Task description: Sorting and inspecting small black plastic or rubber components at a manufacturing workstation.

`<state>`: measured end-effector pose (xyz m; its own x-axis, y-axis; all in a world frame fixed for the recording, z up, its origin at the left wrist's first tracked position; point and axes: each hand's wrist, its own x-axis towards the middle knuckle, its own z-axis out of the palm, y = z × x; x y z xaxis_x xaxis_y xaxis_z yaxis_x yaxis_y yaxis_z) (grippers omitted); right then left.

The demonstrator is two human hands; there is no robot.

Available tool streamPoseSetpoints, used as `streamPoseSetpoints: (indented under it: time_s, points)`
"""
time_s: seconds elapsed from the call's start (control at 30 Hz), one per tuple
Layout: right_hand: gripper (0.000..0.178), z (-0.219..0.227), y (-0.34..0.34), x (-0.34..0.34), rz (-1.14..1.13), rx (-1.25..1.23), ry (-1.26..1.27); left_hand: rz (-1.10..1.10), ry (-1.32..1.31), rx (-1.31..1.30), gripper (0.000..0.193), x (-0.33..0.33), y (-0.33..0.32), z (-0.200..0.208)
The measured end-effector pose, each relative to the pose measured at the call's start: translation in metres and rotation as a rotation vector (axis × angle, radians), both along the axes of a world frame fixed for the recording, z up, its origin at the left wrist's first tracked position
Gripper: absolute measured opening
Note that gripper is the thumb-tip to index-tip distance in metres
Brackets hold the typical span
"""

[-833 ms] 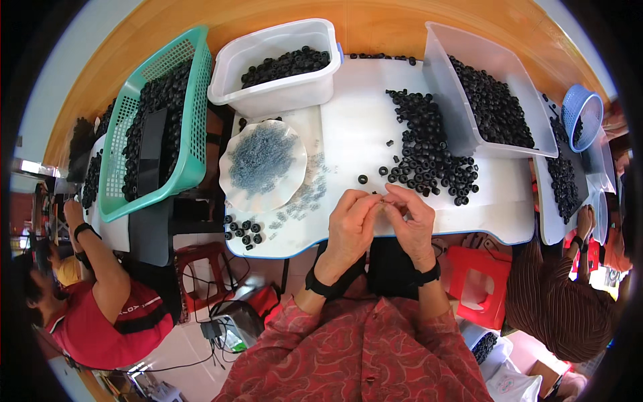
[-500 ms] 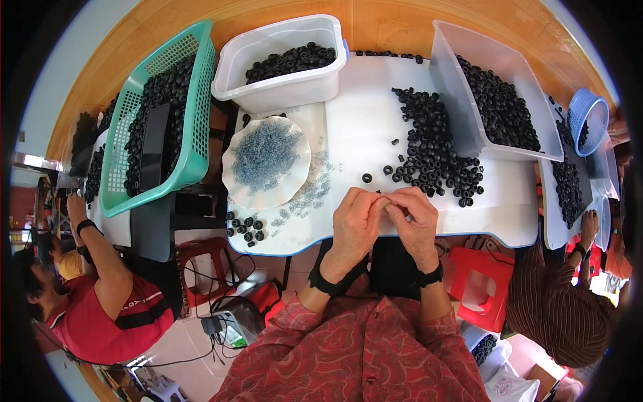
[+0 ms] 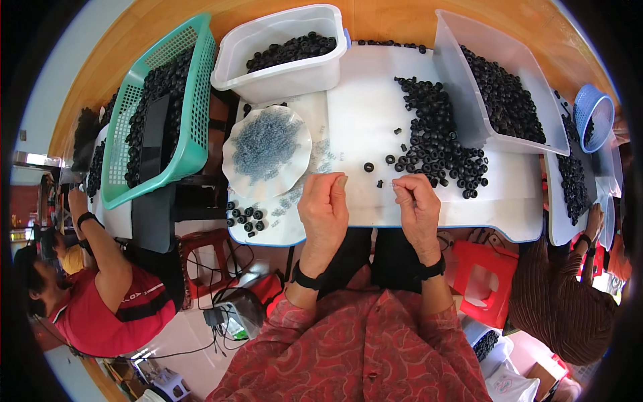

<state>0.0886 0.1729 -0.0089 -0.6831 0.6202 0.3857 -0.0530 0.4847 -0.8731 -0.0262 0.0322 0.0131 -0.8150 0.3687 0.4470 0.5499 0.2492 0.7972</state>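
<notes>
My left hand is closed above the table's front edge, thumb against the curled fingers; whatever it may hold is hidden. To its right, my right hand pinches thumb and forefinger, and a tiny pale thing shows faintly at the tips, too small to name. Between the hands, a small black star-shaped piece lies on the white table. Beyond it are single black rings and a pile of black ring-shaped parts. Left of my left hand stands a white wavy-edged plate heaped with small bluish translucent pieces.
Several black parts sit at the table's front left corner. Behind are a white tub, a clear bin and a green basket, all holding black parts. Co-workers sit at left and right. A red stool stands below.
My hands, which met at the fingertips, have moved apart, the left one to the left. The black star-shaped piece between them now shows plainly. The view has shifted slightly.
</notes>
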Motion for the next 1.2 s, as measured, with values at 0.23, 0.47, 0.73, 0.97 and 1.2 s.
streamPoseSetpoints:
  time_s: [0.23,0.47,0.73,0.97,1.2]
  points:
    - [0.009,0.002,-0.003,-0.002,-0.001,-0.031,-0.020,-0.034,-0.069,-0.091,0.007,0.006,-0.003,-0.007]
    - [0.010,0.000,0.001,-0.002,-0.031,0.101,0.000,-0.145,-0.029,-0.147,0.012,0.023,0.023,-0.009]
    - [0.010,-0.002,-0.001,-0.001,-0.046,0.018,-0.022,-0.049,0.033,-0.139,0.011,0.009,0.018,-0.012]
    - [0.010,-0.004,-0.002,-0.002,-0.050,0.051,-0.015,0.016,0.120,-0.223,0.015,-0.016,0.018,-0.016]
    - [0.011,-0.002,-0.002,-0.003,-0.039,0.043,-0.022,0.080,0.174,-0.267,0.015,-0.024,0.022,-0.018]
